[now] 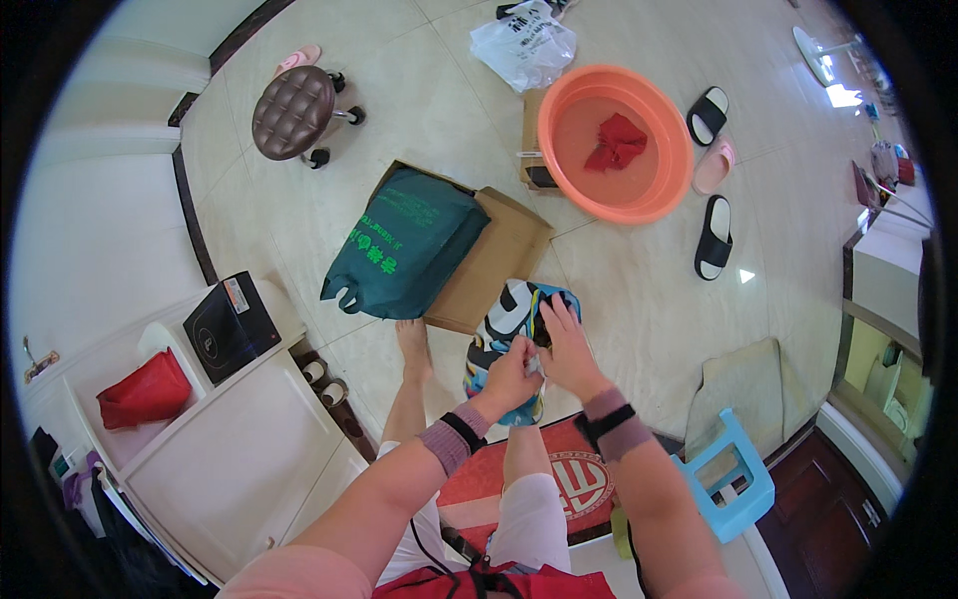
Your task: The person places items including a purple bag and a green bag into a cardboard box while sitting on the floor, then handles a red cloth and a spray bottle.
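A colourful patterned fabric bag is in front of my legs, with dark stuff showing at its mouth. My left hand has its fingers closed on the near side of that bag, beside a small whitish piece that is mostly hidden. My right hand lies over the bag's mouth, fingers stretched out; whether its thumb grips the fabric is not visible. Beyond my bare foot, a dark green carrier bag with printed writing rests in an open cardboard box.
An orange plastic basin holds water and a red cloth. Black slides and a pink slipper lie beside it. A wheeled stool stands far left, a white cabinet nearer. At right is a blue plastic stool.
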A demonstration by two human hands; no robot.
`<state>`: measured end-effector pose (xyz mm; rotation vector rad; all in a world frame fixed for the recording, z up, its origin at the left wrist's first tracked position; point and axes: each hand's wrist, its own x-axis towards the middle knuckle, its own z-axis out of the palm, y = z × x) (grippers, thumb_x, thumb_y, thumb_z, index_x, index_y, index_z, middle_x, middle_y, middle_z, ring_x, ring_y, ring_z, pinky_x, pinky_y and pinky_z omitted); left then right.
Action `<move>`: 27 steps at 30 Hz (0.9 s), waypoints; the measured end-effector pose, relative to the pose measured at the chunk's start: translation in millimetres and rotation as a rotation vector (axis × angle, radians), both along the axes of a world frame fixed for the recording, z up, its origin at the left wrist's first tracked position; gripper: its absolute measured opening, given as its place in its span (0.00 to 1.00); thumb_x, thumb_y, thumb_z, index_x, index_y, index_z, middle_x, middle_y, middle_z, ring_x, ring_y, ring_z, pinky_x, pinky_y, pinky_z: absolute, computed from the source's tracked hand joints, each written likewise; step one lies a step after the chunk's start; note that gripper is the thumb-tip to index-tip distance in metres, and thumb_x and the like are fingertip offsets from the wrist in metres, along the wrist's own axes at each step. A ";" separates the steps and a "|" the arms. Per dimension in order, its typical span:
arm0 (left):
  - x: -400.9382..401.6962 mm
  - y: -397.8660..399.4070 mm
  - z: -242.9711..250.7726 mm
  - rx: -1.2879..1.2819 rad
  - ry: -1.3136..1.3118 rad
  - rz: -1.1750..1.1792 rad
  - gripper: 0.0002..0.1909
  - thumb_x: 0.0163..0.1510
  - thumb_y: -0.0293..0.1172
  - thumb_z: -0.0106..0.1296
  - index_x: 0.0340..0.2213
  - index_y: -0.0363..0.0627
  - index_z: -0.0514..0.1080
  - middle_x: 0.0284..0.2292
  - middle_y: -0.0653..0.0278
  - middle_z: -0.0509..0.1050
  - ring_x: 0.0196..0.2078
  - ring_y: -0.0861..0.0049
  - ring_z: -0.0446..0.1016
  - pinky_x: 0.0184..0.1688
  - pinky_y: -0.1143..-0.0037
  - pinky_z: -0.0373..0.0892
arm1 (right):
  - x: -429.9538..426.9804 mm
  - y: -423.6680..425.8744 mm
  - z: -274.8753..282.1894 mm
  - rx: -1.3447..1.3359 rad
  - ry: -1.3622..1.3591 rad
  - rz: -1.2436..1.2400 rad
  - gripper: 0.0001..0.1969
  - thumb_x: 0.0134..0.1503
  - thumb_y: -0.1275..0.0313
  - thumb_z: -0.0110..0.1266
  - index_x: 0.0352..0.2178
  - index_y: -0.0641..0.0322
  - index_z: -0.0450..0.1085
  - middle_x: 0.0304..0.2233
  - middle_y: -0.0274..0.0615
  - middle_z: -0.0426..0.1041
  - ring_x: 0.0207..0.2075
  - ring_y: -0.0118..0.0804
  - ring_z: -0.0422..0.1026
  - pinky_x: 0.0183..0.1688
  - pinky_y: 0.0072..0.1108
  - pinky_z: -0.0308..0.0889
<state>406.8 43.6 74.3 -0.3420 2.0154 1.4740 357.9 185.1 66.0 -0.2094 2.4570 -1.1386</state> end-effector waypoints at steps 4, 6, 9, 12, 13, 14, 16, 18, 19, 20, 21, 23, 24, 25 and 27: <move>6.9 -19.0 -8.1 -0.033 -0.019 -0.015 0.18 0.42 0.27 0.53 0.33 0.45 0.56 0.23 0.59 0.66 0.26 0.65 0.68 0.28 0.69 0.64 | 23.5 -14.5 34.7 0.084 0.024 -0.218 0.22 0.40 0.81 0.51 0.42 0.66 0.65 0.46 0.56 0.62 0.48 0.56 0.62 0.51 0.35 0.59; 4.6 -25.9 -8.9 0.007 -0.031 0.026 0.17 0.42 0.27 0.51 0.34 0.45 0.57 0.24 0.54 0.68 0.28 0.55 0.71 0.30 0.67 0.65 | 32.3 -19.9 37.3 0.222 0.092 -0.205 0.17 0.38 0.81 0.50 0.34 0.63 0.67 0.38 0.49 0.65 0.40 0.51 0.63 0.43 0.33 0.61; -8.4 -33.4 -4.2 0.022 0.053 0.035 0.17 0.43 0.28 0.50 0.34 0.44 0.57 0.24 0.53 0.69 0.28 0.54 0.71 0.29 0.66 0.65 | 32.5 -40.0 44.3 0.190 0.206 -0.216 0.15 0.38 0.79 0.50 0.33 0.62 0.66 0.40 0.46 0.66 0.45 0.50 0.63 0.47 0.36 0.58; -28.5 -33.8 12.4 0.042 0.186 -0.070 0.15 0.40 0.25 0.49 0.31 0.44 0.57 0.21 0.54 0.66 0.25 0.55 0.69 0.26 0.66 0.63 | 28.2 -37.4 24.6 0.212 0.339 -0.054 0.14 0.40 0.75 0.52 0.33 0.61 0.66 0.42 0.45 0.66 0.50 0.50 0.61 0.49 0.38 0.54; -31.7 -34.2 15.5 0.077 0.292 -0.130 0.14 0.39 0.22 0.48 0.30 0.44 0.58 0.19 0.56 0.65 0.22 0.59 0.67 0.24 0.68 0.61 | 25.3 -35.4 17.4 0.212 0.340 -0.048 0.14 0.40 0.75 0.52 0.33 0.61 0.66 0.42 0.45 0.66 0.50 0.50 0.61 0.49 0.38 0.54; -34.8 -33.4 18.9 0.114 0.380 -0.163 0.14 0.38 0.22 0.48 0.29 0.44 0.58 0.17 0.58 0.63 0.20 0.58 0.66 0.22 0.67 0.60 | 21.3 -31.8 10.5 0.249 0.254 0.055 0.15 0.41 0.72 0.52 0.34 0.61 0.66 0.42 0.45 0.66 0.51 0.50 0.60 0.49 0.38 0.53; -37.5 -35.5 27.1 0.177 0.366 -0.167 0.14 0.38 0.21 0.48 0.29 0.44 0.58 0.17 0.58 0.63 0.20 0.58 0.66 0.22 0.67 0.60 | 14.4 -25.7 1.5 0.335 0.182 0.203 0.17 0.41 0.67 0.55 0.35 0.59 0.66 0.42 0.45 0.67 0.50 0.49 0.61 0.47 0.37 0.53; -38.0 -47.2 32.6 0.222 0.257 -0.158 0.15 0.37 0.21 0.49 0.29 0.44 0.58 0.17 0.58 0.63 0.20 0.59 0.66 0.22 0.68 0.60 | 9.6 -33.4 5.3 0.279 0.071 0.182 0.17 0.41 0.66 0.56 0.35 0.58 0.66 0.41 0.44 0.68 0.49 0.48 0.62 0.46 0.36 0.54; -35.7 -55.5 32.2 0.216 0.257 -0.152 0.15 0.37 0.21 0.49 0.29 0.44 0.58 0.17 0.58 0.63 0.20 0.59 0.66 0.22 0.68 0.60 | 4.6 -41.6 14.5 0.225 -0.042 0.157 0.18 0.40 0.65 0.56 0.35 0.58 0.67 0.40 0.43 0.68 0.48 0.47 0.63 0.45 0.36 0.55; -33.7 -63.1 31.6 0.179 0.258 -0.140 0.15 0.37 0.21 0.49 0.29 0.44 0.58 0.17 0.58 0.64 0.20 0.59 0.67 0.22 0.68 0.60 | 1.1 -50.1 22.9 0.222 -0.066 0.108 0.19 0.38 0.69 0.58 0.34 0.58 0.66 0.37 0.43 0.69 0.45 0.48 0.65 0.44 0.35 0.57; -31.7 -66.7 28.6 0.149 0.263 -0.129 0.15 0.37 0.21 0.49 0.29 0.44 0.58 0.17 0.58 0.64 0.20 0.59 0.67 0.22 0.68 0.61 | 3.2 -51.3 23.6 0.225 -0.063 0.111 0.19 0.38 0.69 0.58 0.34 0.58 0.66 0.37 0.43 0.69 0.45 0.48 0.65 0.44 0.35 0.57; -20.6 -70.9 24.0 0.116 0.286 -0.138 0.15 0.37 0.23 0.50 0.29 0.45 0.58 0.17 0.57 0.65 0.20 0.59 0.68 0.21 0.68 0.61 | 17.7 -51.8 22.9 -0.100 -0.100 0.163 0.20 0.35 0.73 0.60 0.34 0.59 0.65 0.34 0.44 0.69 0.42 0.50 0.66 0.43 0.32 0.60; -14.5 -72.8 22.8 0.141 0.312 -0.184 0.15 0.36 0.24 0.51 0.29 0.45 0.58 0.17 0.57 0.65 0.19 0.59 0.68 0.21 0.68 0.61 | 24.7 -50.2 22.7 -0.096 -0.100 0.166 0.20 0.35 0.73 0.60 0.34 0.59 0.65 0.34 0.44 0.69 0.42 0.50 0.66 0.43 0.32 0.60; -11.4 -74.6 25.8 0.167 0.337 -0.230 0.16 0.36 0.25 0.51 0.29 0.45 0.59 0.17 0.56 0.65 0.19 0.60 0.68 0.21 0.68 0.61 | 34.1 -46.2 20.9 -0.090 -0.201 0.120 0.19 0.36 0.74 0.60 0.33 0.61 0.64 0.33 0.46 0.69 0.39 0.49 0.67 0.40 0.30 0.61; -3.6 -77.4 29.3 0.183 0.273 -0.268 0.16 0.36 0.26 0.52 0.30 0.45 0.59 0.18 0.58 0.67 0.20 0.60 0.69 0.23 0.69 0.62 | 41.3 -47.4 22.1 -0.085 -0.403 0.029 0.18 0.39 0.74 0.61 0.31 0.66 0.62 0.31 0.48 0.69 0.34 0.45 0.69 0.36 0.26 0.64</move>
